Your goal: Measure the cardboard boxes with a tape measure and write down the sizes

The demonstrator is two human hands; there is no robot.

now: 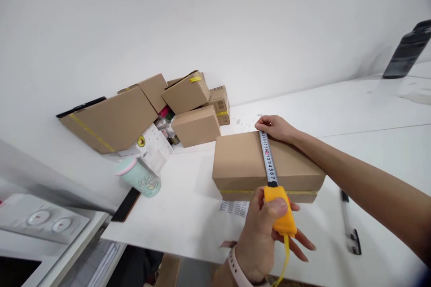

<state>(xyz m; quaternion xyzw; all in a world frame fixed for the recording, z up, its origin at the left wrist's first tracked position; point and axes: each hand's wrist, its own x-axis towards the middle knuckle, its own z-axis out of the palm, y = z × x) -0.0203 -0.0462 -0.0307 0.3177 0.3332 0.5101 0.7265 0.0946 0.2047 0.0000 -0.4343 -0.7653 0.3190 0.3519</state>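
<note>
A brown cardboard box (pixel 235 154) lies on the white table in front of me. My left hand (pixel 257 228), with a pale pink band on its wrist, grips a yellow-orange tape measure (pixel 283 215) at the near edge of the box. The metal tape blade (pixel 268 158) runs out across the box top to the far edge, numbers facing up. There my right hand (pixel 278 128) pinches the blade's end; the tip itself is hidden by the fingers. From the case hangs a yellow strap (pixel 285 260).
Several cardboard boxes (pixel 197 130) are stacked by the wall, with a large flat one (pixel 114 119) leaning left. A mint tumbler (pixel 143 179) is tilted in view near a white package (pixel 156 148). A marker pen (pixel 349 224) lies right; a dark bottle (pixel 406 51) stands far right. Printed paper (pixel 235 207) pokes out under the box.
</note>
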